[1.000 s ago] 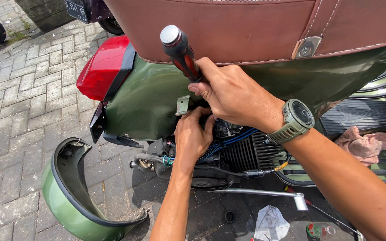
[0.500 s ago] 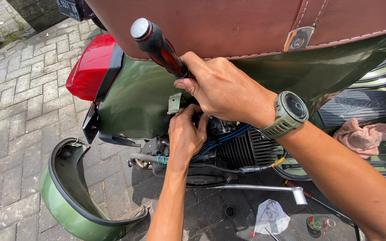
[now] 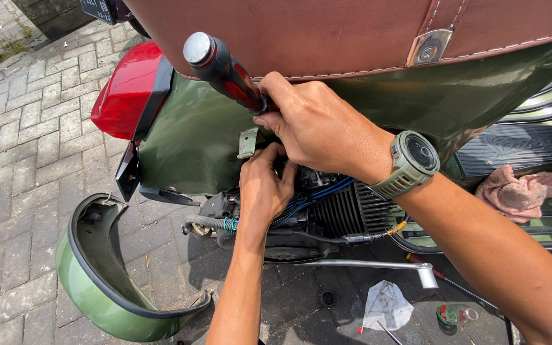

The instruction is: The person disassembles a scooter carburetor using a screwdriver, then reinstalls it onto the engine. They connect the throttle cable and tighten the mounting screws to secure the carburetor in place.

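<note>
Two hands at the engine, right hand point(image 3: 317, 121) fisted round screwdriver point(image 3: 225, 69), left hand point(image 3: 264, 185) curled, grip unclear

A dark rectangular number plate point(image 3: 100, 9) shows at the top left edge, partly cut off; a round dark watch screen point(image 3: 421, 152) in an olive case sits on the right wrist; a small green-labelled bottle point(image 3: 453, 314) lies on the paving, bottom right.

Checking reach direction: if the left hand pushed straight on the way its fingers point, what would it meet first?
Probably the small metal bracket on the green scooter body; the left hand points up into that opening, though depth is unclear.
</note>
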